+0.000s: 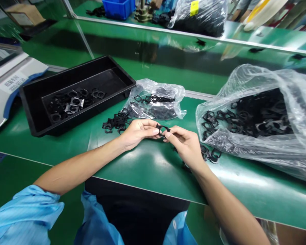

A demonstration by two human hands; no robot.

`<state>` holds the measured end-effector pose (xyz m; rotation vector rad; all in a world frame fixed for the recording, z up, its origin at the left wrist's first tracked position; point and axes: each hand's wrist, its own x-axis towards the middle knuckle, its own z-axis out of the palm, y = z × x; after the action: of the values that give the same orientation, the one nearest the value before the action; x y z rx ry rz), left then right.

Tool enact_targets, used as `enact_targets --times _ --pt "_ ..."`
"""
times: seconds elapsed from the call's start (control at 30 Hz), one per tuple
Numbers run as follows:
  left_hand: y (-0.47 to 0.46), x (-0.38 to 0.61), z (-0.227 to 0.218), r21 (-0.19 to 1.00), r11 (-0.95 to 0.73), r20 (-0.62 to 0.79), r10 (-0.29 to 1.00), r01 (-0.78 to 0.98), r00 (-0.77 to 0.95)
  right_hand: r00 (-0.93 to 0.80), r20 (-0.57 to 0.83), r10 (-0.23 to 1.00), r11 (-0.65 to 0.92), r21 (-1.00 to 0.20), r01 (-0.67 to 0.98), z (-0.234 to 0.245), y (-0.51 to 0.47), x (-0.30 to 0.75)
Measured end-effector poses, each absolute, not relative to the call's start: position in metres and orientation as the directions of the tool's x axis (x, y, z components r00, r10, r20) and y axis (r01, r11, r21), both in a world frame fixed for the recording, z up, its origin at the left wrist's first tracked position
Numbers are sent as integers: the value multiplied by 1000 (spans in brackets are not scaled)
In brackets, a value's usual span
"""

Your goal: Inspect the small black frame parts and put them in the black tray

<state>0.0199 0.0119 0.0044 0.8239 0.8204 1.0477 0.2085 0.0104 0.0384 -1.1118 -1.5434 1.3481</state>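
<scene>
Between my two hands, above the green table, is a small black plastic part (163, 127) with a round opening. My left hand (140, 132) pinches its left side between thumb and fingers. On its right side, the thumb and fingertips of my right hand (185, 141) also close on it. Loose black parts (116, 121) lie in a pile just beyond my left hand. More black parts (210, 154) lie on the table beside and partly behind my right hand. A small clear bag (155, 110) of similar parts sits beyond both hands.
A black tray (78, 122) with several parts inside stands at the left, next to a white and blue machine (17, 78). At the right lies a large open clear bag (247, 143) full of black parts. Behind, a blue bin (118, 9) and another filled bag (201, 20) stand.
</scene>
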Motion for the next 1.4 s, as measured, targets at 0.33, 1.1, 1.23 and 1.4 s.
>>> enact_targets --times 0.33,1.1,1.23,1.4 --pt "8 21 16 770 410 -174 872 -488 458 -321 -110 941 -126 -992 -27 41 13 209" --pt "16 11 14 939 240 -117 896 -245 428 -334 -70 940 -43 -995 87 41 14 213" --pt "14 13 16 914 280 -117 875 -294 469 -350 -115 930 -113 -993 25 41 16 213" --pt "11 19 13 939 206 -108 937 -275 333 -318 -82 945 -53 -994 98 44 15 211"
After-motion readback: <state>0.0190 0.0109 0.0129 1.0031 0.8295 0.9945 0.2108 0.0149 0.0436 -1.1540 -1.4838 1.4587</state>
